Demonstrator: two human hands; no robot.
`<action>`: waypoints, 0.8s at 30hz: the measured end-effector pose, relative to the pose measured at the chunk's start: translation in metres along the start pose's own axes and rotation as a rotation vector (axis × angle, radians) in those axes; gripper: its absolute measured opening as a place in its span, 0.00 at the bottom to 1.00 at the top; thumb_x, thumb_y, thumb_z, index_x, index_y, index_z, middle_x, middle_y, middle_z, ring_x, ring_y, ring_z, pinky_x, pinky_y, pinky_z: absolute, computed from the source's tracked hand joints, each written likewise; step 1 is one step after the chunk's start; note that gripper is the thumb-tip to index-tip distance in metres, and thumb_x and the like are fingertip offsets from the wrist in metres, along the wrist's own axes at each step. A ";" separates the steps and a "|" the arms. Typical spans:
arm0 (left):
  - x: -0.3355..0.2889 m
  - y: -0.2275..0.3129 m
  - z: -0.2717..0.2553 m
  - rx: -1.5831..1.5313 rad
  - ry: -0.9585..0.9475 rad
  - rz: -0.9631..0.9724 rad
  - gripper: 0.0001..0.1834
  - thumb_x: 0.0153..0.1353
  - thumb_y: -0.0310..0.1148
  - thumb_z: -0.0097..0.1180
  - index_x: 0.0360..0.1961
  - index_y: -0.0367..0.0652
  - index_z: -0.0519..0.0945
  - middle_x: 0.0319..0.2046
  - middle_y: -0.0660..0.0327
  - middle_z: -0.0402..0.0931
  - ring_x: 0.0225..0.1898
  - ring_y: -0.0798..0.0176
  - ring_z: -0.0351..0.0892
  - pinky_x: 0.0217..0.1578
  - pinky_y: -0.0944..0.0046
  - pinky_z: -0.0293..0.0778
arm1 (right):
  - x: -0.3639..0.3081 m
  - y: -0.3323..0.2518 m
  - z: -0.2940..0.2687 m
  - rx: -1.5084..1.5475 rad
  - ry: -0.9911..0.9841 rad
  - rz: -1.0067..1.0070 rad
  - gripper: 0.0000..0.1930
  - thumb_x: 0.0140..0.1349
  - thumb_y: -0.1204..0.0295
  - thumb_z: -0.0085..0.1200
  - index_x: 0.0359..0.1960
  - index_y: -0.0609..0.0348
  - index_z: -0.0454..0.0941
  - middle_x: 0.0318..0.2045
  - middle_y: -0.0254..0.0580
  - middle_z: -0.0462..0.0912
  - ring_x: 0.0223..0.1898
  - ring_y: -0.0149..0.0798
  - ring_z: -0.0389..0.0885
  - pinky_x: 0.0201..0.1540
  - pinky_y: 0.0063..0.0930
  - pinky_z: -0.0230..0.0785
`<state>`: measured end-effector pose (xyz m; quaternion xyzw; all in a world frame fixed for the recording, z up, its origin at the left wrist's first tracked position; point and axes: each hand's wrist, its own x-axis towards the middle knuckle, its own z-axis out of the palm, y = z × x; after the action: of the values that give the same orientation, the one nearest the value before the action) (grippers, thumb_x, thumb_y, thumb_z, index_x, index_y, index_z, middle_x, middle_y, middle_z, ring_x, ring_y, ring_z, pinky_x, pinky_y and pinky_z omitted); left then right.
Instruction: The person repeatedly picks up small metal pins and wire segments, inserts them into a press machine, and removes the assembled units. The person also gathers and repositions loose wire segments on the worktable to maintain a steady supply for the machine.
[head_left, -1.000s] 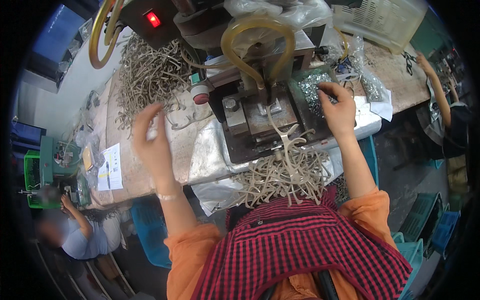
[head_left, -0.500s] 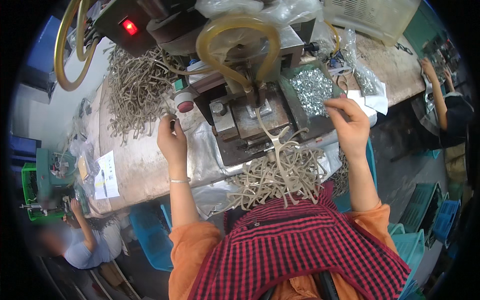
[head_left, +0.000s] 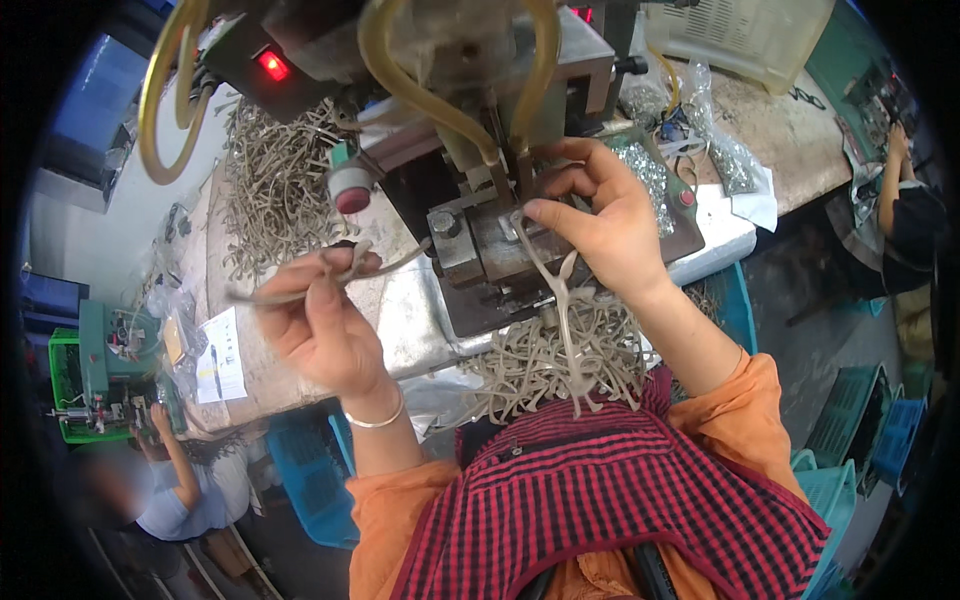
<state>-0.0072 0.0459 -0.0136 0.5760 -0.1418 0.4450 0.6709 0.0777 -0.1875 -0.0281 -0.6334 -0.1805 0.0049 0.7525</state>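
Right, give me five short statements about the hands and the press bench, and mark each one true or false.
1. The left hand pinches a thin beige Y-shaped strap. True.
2. The right hand rests in the lap. False: it is up at the grey metal press block.
3. A loose heap of beige straps lies at the bench edge below the press. True.
4. The red indicator light is off. False: it glows.
5. The left wrist is bare. False: it wears a thin silver bangle.

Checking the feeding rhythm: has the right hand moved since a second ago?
Yes. The right hand moved from the tray of small parts leftward to the press die.
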 end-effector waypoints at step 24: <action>-0.009 0.004 0.067 0.538 -0.904 0.536 0.09 0.46 0.27 0.66 0.32 0.43 0.84 0.40 0.59 0.85 0.19 0.69 0.69 0.18 0.68 0.65 | -0.014 0.080 -0.103 -1.132 0.252 -0.345 0.05 0.55 0.76 0.64 0.34 0.61 0.84 0.51 0.52 0.84 0.60 0.54 0.78 0.63 0.45 0.68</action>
<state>0.0057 -0.0183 0.0024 0.8024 -0.4367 0.3296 0.2384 0.1107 -0.2732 -0.1223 -0.8926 -0.1649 -0.2890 0.3042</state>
